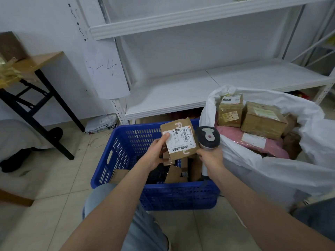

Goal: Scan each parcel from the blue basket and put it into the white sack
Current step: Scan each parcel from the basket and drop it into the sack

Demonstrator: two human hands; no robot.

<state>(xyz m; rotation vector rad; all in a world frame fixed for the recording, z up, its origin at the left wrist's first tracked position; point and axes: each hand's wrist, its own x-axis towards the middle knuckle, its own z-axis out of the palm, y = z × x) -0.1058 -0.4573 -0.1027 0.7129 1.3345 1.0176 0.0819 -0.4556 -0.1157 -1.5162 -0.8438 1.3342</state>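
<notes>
My left hand [156,153] grips a small brown cardboard parcel [181,140] with a white barcode label, held above the blue basket [126,154]. Right beside the parcel, my right hand [211,158] grips a grey handheld scanner [208,137], its head level with the label. Several more cardboard parcels [174,173] lie in the basket, partly hidden by my hands. The white sack [272,171] stands open to the right of the basket. It holds brown boxes [262,120] and a pink soft parcel [257,142].
White metal shelving [199,91] stands behind the basket and sack. A wooden folding table [36,66] on black legs is at the left. A grey mail bag [101,124] lies on the tiled floor by the wall. My knees are in front of the basket.
</notes>
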